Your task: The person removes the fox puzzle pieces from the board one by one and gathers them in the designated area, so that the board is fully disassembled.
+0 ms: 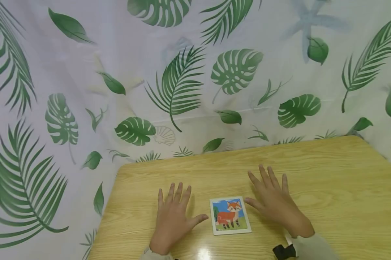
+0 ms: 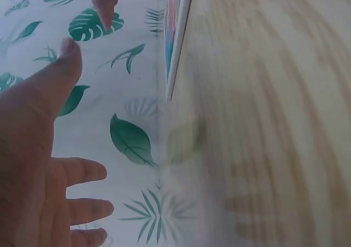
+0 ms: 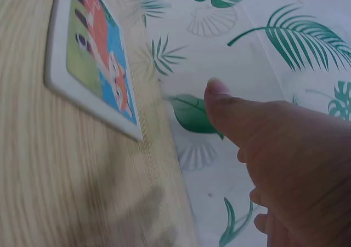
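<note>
Firstly, I record a pale leaf-print backdrop [image 1: 195,83], the largest item in my view, hanging behind the far edge of the surface and along its left edge. The surface [image 1: 338,202], yellowish and wood-grained, shows both far corners; its near edge is out of my sight.

Next, the hands. Both I find released: fingers straight and spread, nothing grasped. The left hand [image 1: 174,218] is the nearer of the two to the surface's left edge; the right hand [image 1: 275,202] reaches slightly closer to the far edge. My wrist views show the thumbs raised clear of the surface.

Smaller again, the picture board [image 1: 230,215], square and light-bordered, lies flat between the hands, nearer the surface's left edge than its right and well apart from the far edge. Each thumb tip is just beside it, neither touching. It bears a red fox [image 1: 229,213]; I cannot tell whether seams divide the picture.

Smallest, a black object [image 1: 284,251] sits at the right cuff.

In my judgement, this is a pause between handlings, the board lying whole with no hand on it. Any next handling would call for lowering the hands and pinching the border at opposite sides.
</note>
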The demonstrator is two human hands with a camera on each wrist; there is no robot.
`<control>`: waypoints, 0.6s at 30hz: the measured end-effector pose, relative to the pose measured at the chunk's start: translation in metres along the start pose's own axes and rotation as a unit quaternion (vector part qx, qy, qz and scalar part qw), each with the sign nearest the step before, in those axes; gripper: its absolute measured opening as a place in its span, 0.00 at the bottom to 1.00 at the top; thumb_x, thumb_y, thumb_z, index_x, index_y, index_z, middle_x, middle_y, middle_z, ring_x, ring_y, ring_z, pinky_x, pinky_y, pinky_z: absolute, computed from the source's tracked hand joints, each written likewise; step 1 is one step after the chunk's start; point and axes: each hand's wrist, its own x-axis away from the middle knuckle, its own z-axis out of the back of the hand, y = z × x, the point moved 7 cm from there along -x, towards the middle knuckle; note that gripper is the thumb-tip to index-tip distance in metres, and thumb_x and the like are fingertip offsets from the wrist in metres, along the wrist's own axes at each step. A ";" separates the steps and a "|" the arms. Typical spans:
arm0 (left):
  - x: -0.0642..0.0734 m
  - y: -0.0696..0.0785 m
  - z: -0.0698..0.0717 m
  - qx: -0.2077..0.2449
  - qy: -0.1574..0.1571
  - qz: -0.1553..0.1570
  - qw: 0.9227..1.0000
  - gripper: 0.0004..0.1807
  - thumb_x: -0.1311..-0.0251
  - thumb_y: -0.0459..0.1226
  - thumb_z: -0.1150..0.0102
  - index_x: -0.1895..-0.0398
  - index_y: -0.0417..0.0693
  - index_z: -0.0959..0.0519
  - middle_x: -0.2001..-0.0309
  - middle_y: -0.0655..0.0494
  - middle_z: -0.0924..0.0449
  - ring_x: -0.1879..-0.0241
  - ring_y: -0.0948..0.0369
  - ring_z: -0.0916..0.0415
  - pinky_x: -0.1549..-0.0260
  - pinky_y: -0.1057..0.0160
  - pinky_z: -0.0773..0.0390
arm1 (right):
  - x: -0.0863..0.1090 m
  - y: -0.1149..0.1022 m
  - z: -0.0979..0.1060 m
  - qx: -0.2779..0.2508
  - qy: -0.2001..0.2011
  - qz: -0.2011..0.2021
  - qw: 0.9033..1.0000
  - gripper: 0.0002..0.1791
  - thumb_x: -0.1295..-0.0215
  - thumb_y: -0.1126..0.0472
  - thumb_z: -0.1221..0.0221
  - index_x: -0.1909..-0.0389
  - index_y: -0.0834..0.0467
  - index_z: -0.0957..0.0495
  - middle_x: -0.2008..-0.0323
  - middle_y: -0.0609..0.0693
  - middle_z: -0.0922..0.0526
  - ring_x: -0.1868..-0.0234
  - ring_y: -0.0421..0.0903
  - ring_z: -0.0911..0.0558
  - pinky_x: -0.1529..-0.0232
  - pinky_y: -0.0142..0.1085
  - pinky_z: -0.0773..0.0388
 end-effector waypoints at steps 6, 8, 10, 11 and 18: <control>-0.007 0.010 -0.008 0.013 -0.064 -0.016 0.998 0.62 0.51 0.81 0.47 0.20 0.51 0.35 0.22 0.44 0.38 0.22 0.41 0.46 0.28 0.31 0.51 | -0.013 -0.028 -0.009 0.006 0.008 0.034 0.999 0.45 0.30 0.40 0.36 0.21 0.59 0.39 0.20 0.70 0.53 0.21 0.71 0.56 0.32 0.77 0.68; -0.008 0.016 -0.012 0.013 -0.084 -0.026 0.996 0.62 0.52 0.81 0.46 0.21 0.52 0.35 0.23 0.44 0.36 0.23 0.42 0.44 0.29 0.32 0.47 | -0.017 -0.037 -0.012 0.014 0.011 0.044 0.999 0.45 0.31 0.40 0.35 0.22 0.59 0.37 0.20 0.69 0.52 0.21 0.71 0.55 0.32 0.77 0.66; -0.009 0.022 -0.016 0.004 -0.096 -0.038 0.995 0.62 0.54 0.82 0.45 0.21 0.52 0.34 0.24 0.45 0.35 0.24 0.43 0.41 0.30 0.33 0.42 | -0.019 -0.045 -0.016 0.020 0.015 0.057 0.998 0.44 0.33 0.41 0.33 0.24 0.59 0.34 0.21 0.69 0.49 0.21 0.72 0.54 0.32 0.77 0.64; -0.009 0.025 -0.017 -0.003 -0.100 -0.044 0.994 0.63 0.54 0.82 0.45 0.22 0.53 0.34 0.24 0.46 0.34 0.24 0.44 0.40 0.30 0.34 0.41 | -0.020 -0.049 -0.018 0.022 0.017 0.064 0.998 0.43 0.34 0.41 0.33 0.25 0.60 0.32 0.21 0.69 0.48 0.21 0.71 0.53 0.31 0.77 0.63; -0.010 0.034 -0.026 -0.010 -0.115 -0.060 0.992 0.62 0.57 0.81 0.41 0.24 0.53 0.30 0.23 0.47 0.36 0.24 0.45 0.40 0.31 0.35 0.38 | -0.026 -0.075 -0.041 0.031 0.015 0.106 0.994 0.33 0.39 0.47 0.26 0.37 0.59 0.21 0.31 0.67 0.29 0.31 0.69 0.32 0.35 0.75 0.43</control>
